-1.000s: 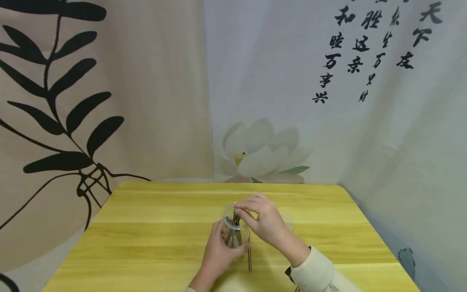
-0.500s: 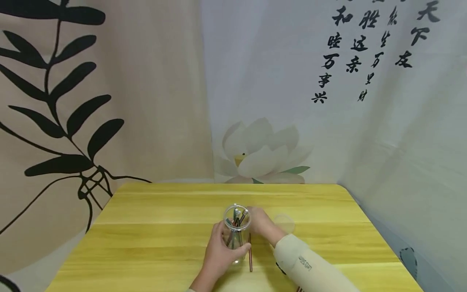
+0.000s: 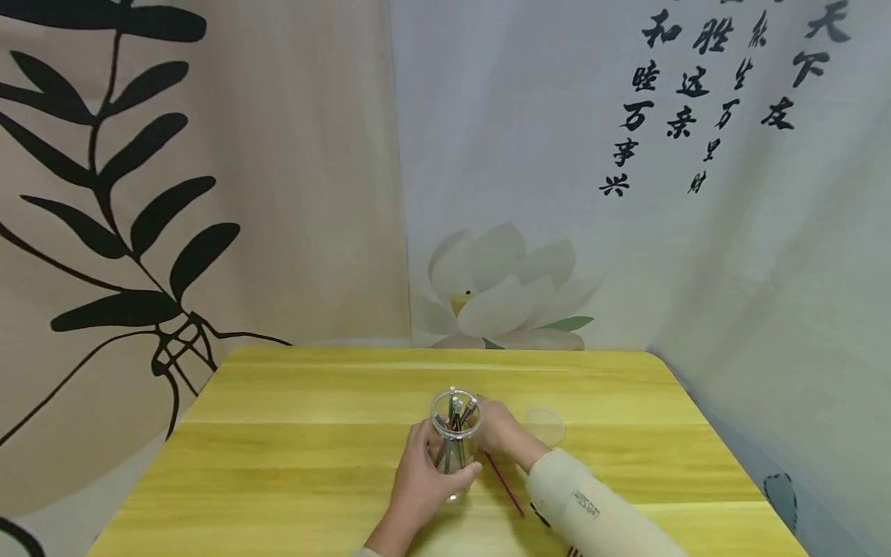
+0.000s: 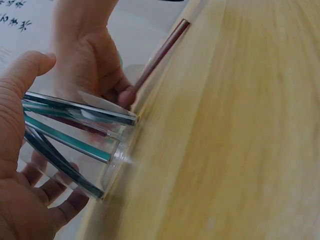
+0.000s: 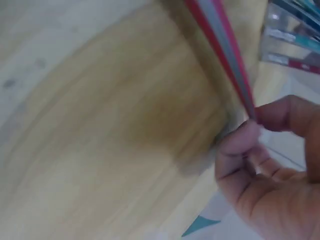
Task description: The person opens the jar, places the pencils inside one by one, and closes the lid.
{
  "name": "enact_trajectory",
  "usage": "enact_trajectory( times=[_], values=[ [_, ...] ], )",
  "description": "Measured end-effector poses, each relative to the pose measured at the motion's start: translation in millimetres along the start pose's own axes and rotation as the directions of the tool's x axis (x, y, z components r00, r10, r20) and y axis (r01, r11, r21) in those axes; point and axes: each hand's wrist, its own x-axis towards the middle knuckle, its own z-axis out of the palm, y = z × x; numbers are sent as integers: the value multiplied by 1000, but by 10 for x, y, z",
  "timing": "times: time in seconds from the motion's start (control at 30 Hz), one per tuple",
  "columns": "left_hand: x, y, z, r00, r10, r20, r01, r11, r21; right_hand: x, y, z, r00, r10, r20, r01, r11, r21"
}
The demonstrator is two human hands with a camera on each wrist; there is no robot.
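Observation:
A clear jar (image 3: 455,435) stands upright on the table, with several pencils (image 4: 70,140) in it, dark and green ones among them. My left hand (image 3: 421,491) holds the jar from the left side, fingers and thumb around it. To the right of the jar, my right hand (image 3: 504,433) pinches one end of a red pencil (image 5: 225,45) between thumb and fingertips. That red pencil slants toward the table's near side in the head view. The jar partly hides the right fingers there.
A clear round lid (image 3: 545,425) lies on the yellow wooden table (image 3: 278,449) behind the right wrist. Striped pencil ends (image 3: 574,551) show at the bottom edge near the right sleeve. A printed curtain (image 3: 313,193) hangs behind the table.
My right hand has come down from the jar's mouth to its right side and now pinches the red pencil. The pencil's near end has swung right. The left hand stays on the jar.

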Motion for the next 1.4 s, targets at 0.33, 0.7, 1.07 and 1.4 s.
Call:
enact_trajectory(
  times=[0.33, 0.7, 1.07, 1.4],
  values=[
    [-18, -26, -21, 1000, -19, -10, 19, 999, 37, -195, -55, -619, 994, 25, -105, 17, 924, 381],
    [-19, -37, -17, 999, -28, 17, 28, 999, 20, -655, -544, -1395, 626, -214, -750, 578, 773, 261],
    [0, -10, 32, 1000, -15, 23, 15, 1000, 12, -588, -518, -801, 576, -513, -637, 600, 794, -97],
    [14, 6, 36, 1000, 0, 8, 0, 1000, 1, -628, -461, -770, 661, -573, -484, 554, 808, -200]
  ],
)
